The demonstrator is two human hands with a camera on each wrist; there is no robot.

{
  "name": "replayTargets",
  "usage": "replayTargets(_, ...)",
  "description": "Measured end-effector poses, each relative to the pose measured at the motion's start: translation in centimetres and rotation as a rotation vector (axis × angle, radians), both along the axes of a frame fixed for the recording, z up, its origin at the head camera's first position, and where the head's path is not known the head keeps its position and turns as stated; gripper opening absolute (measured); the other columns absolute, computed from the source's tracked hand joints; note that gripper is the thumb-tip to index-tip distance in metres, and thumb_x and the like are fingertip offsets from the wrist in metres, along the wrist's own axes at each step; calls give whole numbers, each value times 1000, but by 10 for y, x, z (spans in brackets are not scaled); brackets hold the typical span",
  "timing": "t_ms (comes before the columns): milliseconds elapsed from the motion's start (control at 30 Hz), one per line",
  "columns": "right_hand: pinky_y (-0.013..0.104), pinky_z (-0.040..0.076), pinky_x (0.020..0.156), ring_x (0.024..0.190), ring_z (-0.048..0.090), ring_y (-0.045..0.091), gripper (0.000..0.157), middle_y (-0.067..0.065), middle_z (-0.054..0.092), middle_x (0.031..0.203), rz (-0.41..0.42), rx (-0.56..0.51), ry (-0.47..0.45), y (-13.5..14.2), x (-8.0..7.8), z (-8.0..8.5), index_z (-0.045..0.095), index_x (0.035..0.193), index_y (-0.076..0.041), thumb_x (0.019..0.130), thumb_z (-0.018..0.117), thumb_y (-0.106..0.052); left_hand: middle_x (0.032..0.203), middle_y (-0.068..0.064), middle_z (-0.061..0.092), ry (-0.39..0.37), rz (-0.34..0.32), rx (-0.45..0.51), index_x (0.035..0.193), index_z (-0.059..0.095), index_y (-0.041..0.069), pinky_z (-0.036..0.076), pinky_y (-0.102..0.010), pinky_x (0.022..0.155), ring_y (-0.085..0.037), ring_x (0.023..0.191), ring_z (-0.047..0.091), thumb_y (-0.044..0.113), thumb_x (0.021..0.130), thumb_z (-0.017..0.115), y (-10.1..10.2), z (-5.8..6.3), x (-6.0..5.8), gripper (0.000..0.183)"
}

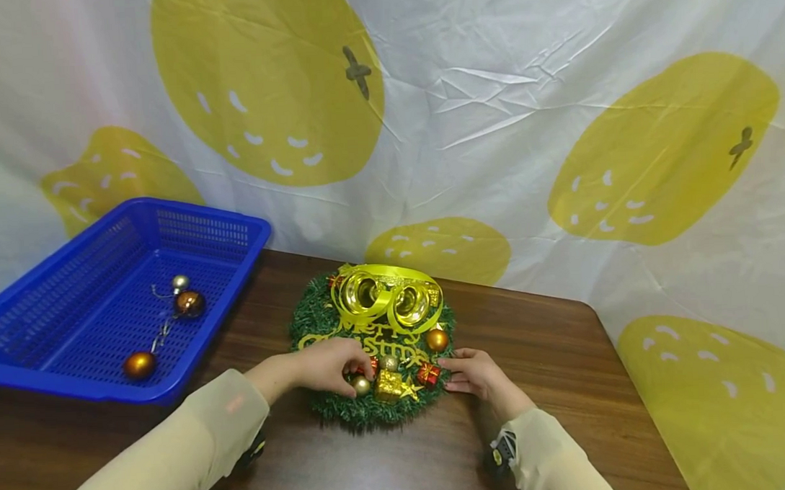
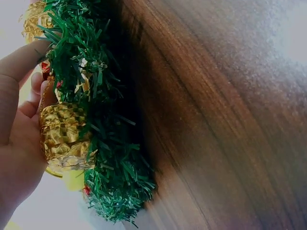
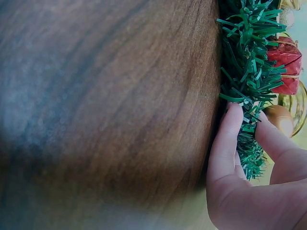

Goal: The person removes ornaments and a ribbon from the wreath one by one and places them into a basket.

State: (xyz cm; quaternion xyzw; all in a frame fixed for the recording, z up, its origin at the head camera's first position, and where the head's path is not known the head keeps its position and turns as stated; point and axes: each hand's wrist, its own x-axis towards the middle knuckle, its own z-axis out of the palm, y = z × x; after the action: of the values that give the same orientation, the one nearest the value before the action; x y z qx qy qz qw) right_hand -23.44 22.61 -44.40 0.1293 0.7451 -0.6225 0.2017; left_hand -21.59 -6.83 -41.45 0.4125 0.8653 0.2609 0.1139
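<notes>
A green tinsel Christmas wreath (image 1: 366, 419) lies on the wooden table, carrying gold lettering (image 1: 350, 336), two gold bells (image 1: 410, 306) with yellow ribbon, and small ornaments. My left hand (image 1: 325, 366) reaches over the wreath's lower left; its thumb and curled fingers close about a small gold ball (image 1: 361, 385). Beside that ball sit a gold gift box (image 1: 389, 386) and a gold star (image 1: 411, 389). On the right rim, my right hand (image 1: 478, 375) pinches the tinsel (image 3: 249, 129) between thumb and fingers, near a red gift box (image 1: 429, 374) and an orange ball (image 1: 437, 340).
A blue plastic basket (image 1: 229, 308) stands at the left, holding two copper-coloured balls (image 1: 140, 365) and a small silvery ball (image 1: 180, 283). Brown wooden tabletop (image 1: 532, 327) extends right of the wreath. A white curtain (image 1: 466, 127) with yellow fruit prints hangs behind the table.
</notes>
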Motion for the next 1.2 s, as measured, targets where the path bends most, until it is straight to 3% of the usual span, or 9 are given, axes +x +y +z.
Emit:
replayTargets(167, 24, 56, 57, 59, 55, 12, 65, 4, 53, 84, 2, -3, 1, 0, 0, 0, 23, 139, 14, 89, 60, -6, 84, 5, 52, -15, 5, 3, 94, 68, 17, 40, -18, 67, -7, 75, 45, 13, 73, 78, 0, 1, 0, 23)
replayTargets(533, 23, 55, 56, 57, 56, 11, 62, 2, 54, 80, -3, -23, 9, -1, 0, 0, 25, 136, 14, 88, 60, -4, 85, 5, 52, 54, -4, 5, 94, 68, 17, 41, -19, 69, -5, 76, 45, 13, 72, 78, -1, 1, 1, 24)
replayTargets(900, 22, 55, 55, 55, 55, 9, 62, 0, 55, 74, 0, -28, 12, -1, 1, 0, 25, 136, 14, 88, 60, -4, 89, 6, 64, -57, 26, 112, 90, 64, 16, 51, -25, 78, -7, 85, 60, 13, 75, 77, -3, 10, -2, 20)
replayTargets(1200, 24, 56, 57, 58, 56, 10, 65, 2, 55, 80, 9, -14, 4, -1, 1, 0, 23, 139, 14, 89, 60, -6, 87, 1, 64, -102, 58, 185, 93, 61, 11, 50, -20, 72, -5, 79, 58, 11, 76, 76, -8, 14, -6, 22)
